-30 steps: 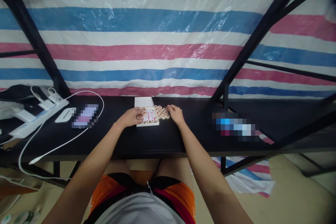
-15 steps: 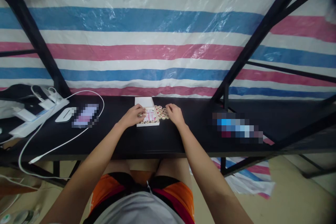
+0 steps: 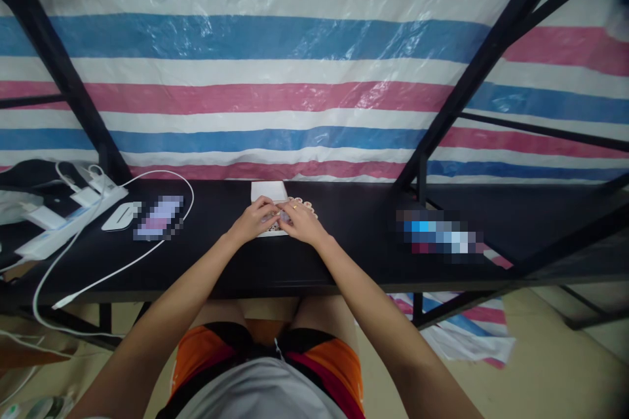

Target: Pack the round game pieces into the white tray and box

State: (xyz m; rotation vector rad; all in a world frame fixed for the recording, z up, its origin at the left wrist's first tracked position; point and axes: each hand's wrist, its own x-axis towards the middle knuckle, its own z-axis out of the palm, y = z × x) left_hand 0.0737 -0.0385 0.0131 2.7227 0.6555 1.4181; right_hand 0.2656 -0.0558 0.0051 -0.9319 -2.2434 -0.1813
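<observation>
A small white box (image 3: 276, 233) lies on the black table with its lid (image 3: 268, 191) folded back. Round, pale discs that look like Chinese chess pieces line the part of the box that shows. My left hand (image 3: 253, 219) is over the box's left side, its fingers curled down into it. From the right, my right hand (image 3: 301, 222), with a ring on one finger, reaches over the box, fingertips bent close to the left ones. What the fingers hold is hidden. More chess pieces (image 3: 308, 205) lie loose beside the box, partly behind my right hand.
On the left are a white power strip (image 3: 73, 219) with chargers, a looping white cable (image 3: 118, 268), a white flat device (image 3: 118, 216) and a blurred phone (image 3: 160, 217). A blurred object (image 3: 439, 236) lies to the right. Black metal posts (image 3: 452, 98) frame the table before a striped sheet (image 3: 275, 98).
My right hand has moved left from the loose chess pieces to over the box, beside my left hand. My left hand stays at the box with slightly shifted fingers.
</observation>
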